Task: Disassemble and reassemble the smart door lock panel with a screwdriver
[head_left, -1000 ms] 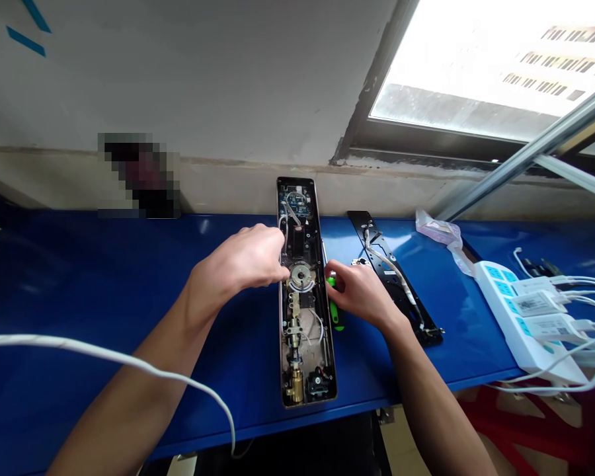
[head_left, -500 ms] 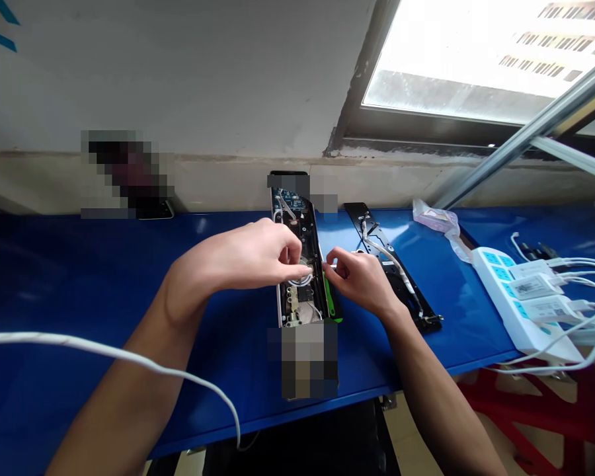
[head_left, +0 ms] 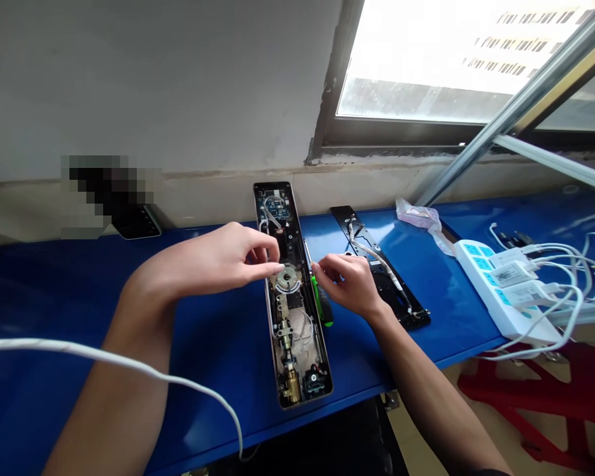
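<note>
A long, narrow black lock housing (head_left: 297,225) lies open on the blue table, pointing away from me. Inside are a blue circuit board (head_left: 272,206), a round metal part (head_left: 287,277) with a pale wire around it, and a brass cylinder (head_left: 293,387). My left hand (head_left: 245,254) reaches over the housing's left edge, thumb and fingertips curled together beside the round part; anything between them is hidden. Along the right edge, my right hand (head_left: 344,277) has its fingers pinched at the rim, their contents too small to make out. Just below them lies a green-and-black screwdriver (head_left: 323,304).
A black cover panel (head_left: 384,271) with a taped cable rests to the right. Beyond it are a plastic bag (head_left: 424,215) and a white power strip (head_left: 496,291) with chargers. A phone (head_left: 137,223) leans on the wall. A white cable (head_left: 178,379) crosses at left.
The view has shifted, so the housing and panel appear further left. My left hand has drawn slightly back toward the left edge, exposing more of the round part. My right hand keeps its place.
</note>
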`<move>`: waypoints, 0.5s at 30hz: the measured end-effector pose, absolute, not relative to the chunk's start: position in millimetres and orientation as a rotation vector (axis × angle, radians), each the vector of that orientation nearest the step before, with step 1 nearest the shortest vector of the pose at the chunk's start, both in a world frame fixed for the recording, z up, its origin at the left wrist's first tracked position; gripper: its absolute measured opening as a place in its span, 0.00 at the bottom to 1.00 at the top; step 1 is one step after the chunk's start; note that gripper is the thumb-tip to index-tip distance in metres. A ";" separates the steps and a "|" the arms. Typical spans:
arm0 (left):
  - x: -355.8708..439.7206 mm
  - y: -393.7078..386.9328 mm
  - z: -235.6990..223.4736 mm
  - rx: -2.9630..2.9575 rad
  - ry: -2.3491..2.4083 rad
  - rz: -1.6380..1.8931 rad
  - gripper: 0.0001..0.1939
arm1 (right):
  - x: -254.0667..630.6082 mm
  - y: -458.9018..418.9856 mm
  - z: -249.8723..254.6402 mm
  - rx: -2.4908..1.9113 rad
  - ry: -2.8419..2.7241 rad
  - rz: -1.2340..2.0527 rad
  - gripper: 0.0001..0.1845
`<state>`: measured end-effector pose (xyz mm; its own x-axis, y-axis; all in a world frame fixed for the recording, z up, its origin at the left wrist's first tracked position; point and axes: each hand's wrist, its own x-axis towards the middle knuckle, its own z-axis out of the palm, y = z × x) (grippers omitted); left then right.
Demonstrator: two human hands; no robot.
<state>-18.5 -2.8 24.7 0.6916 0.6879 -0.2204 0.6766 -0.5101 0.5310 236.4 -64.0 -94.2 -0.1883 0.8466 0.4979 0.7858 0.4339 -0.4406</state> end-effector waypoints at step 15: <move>-30.6 26.5 6.5 2.221 1.269 0.307 0.16 | 198.1 -1.8 -14.3 -1.214 -2.097 0.200 0.06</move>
